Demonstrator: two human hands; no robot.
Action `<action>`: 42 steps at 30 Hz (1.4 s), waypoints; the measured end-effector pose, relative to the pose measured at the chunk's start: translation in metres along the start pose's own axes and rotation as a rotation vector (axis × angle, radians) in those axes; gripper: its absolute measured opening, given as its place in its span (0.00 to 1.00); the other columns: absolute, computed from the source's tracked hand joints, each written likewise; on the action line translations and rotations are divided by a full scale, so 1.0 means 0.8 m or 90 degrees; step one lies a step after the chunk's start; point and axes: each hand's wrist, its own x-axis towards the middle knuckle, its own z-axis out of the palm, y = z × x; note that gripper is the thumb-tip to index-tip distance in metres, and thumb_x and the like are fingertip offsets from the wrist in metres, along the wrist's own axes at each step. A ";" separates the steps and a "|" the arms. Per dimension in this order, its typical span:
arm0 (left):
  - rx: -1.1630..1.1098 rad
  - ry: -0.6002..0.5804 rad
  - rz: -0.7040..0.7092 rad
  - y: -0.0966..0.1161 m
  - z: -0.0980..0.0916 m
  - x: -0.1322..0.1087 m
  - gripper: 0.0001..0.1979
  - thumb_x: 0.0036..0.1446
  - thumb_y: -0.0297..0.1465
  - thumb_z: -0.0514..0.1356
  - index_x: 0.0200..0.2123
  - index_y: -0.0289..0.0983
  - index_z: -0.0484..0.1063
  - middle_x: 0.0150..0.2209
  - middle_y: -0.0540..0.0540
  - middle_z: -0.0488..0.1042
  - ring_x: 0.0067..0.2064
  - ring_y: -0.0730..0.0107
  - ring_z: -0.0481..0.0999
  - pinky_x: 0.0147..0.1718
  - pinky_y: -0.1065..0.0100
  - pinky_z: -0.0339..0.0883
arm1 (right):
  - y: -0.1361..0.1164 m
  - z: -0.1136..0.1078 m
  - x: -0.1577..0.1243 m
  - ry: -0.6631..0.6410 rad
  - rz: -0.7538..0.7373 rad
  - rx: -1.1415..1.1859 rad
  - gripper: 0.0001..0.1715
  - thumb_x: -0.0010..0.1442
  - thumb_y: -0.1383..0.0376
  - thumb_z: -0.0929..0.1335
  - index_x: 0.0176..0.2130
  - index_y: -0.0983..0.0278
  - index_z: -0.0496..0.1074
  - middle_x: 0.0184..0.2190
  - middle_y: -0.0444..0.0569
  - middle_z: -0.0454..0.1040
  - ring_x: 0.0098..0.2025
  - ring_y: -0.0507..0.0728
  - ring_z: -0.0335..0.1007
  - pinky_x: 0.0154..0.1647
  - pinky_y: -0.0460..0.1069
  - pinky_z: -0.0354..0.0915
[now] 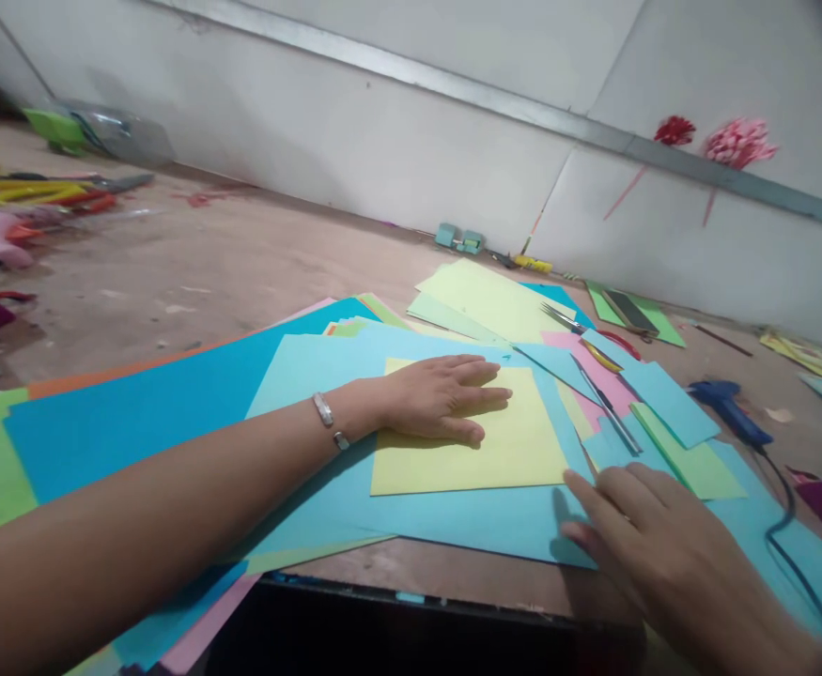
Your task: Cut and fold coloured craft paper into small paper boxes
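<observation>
My left hand [445, 399] lies flat with spread fingers on a pale yellow paper sheet [481, 465]. Beneath that sheet is a larger light blue sheet [453, 516]. At the yellow sheet's lower right corner is my right hand [654, 526], its index finger stretched out to the corner and the thumb apart below; the other fingers are bent. I see nothing held in it. Just beyond lie a pen-like craft knife [606, 406] and yellow-and-red-handled scissors [597, 349], partly covered by a light blue piece [671, 404].
Coloured paper, including a dark blue sheet [171, 399], spreads leftward. A blue glue gun [731, 408] with a trailing cord lies at right. Several tools [51, 192] sit far left. Paper flowers [738, 143] stand against the wall. The table's front edge [411, 599] is close.
</observation>
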 end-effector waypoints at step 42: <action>-0.019 0.041 -0.459 -0.010 -0.044 -0.023 0.03 0.49 0.27 0.61 0.24 0.38 0.70 0.28 0.47 0.76 0.32 0.63 0.74 0.24 0.69 0.53 | 0.034 0.094 0.091 0.060 0.246 0.507 0.21 0.67 0.60 0.60 0.23 0.62 0.61 0.19 0.43 0.63 0.21 0.51 0.59 0.21 0.46 0.55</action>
